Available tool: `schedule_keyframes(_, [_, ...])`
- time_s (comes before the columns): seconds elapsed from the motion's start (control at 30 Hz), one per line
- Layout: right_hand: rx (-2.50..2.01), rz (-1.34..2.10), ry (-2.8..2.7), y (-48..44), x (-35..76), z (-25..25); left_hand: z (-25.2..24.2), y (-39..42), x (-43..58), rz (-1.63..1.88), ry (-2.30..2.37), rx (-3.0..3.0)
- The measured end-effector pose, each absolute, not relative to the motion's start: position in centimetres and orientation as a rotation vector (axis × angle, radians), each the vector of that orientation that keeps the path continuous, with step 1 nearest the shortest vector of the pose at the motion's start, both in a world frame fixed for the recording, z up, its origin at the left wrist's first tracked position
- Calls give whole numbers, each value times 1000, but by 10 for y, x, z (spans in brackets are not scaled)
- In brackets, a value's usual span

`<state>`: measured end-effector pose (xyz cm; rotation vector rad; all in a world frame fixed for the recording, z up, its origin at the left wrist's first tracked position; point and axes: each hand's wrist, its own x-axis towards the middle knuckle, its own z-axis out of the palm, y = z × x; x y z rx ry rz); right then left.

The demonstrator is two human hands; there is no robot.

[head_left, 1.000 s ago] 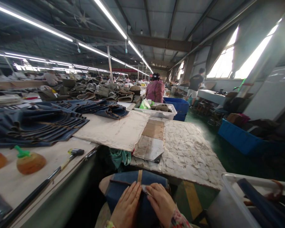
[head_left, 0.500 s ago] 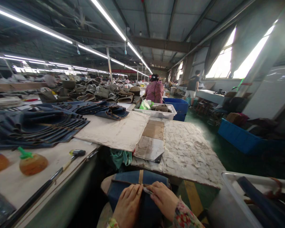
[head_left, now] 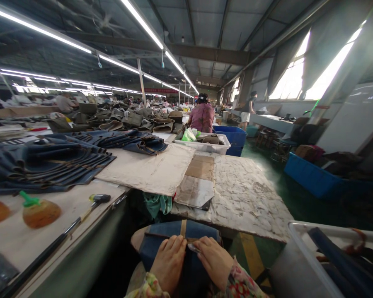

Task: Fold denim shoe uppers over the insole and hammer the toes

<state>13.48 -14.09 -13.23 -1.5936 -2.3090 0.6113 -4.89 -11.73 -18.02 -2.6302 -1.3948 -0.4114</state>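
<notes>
A dark blue piece (head_left: 164,231) with a tan strip (head_left: 183,228) down its middle lies low in front of me, below the table edge. My left hand (head_left: 170,260) rests on it palm down, fingers close together, pressing on the material beside the strip. Just to the right, my right hand (head_left: 214,258) is bent over the same piece, with a small whitish object (head_left: 193,248) under its thumb and fingers. The two hands nearly meet at the fingertips. What lies under the palms is hidden.
Stacked blue pieces (head_left: 49,161), an orange-filled bottle (head_left: 41,212) and a hammer (head_left: 100,198) are on the left table. A worn board (head_left: 248,190) stands ahead. A white bin (head_left: 298,248) is at right. A seated person (head_left: 202,116) and a walking person (head_left: 248,109) are farther off.
My left hand has shifted slightly up, and its sleeve shows more. The walking person has moved a little to the left. The view has shifted slightly.
</notes>
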Motion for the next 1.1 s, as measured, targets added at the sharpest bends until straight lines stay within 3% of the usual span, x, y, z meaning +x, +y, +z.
schedule_keyframes(0.33, [-1499,732,-2176,-129,144,-139,-149,-116,-29,60,-1343,-2787])
schedule_keyframes(0.67, [-1391,670,-2297,-122,152,-152,-160,-129,-58,-237,-1386,-2690])
schedule_keyframes(1.1, [-1360,658,-2327,-118,151,-148,-159,-130,-61,-322,-1568,-2703])
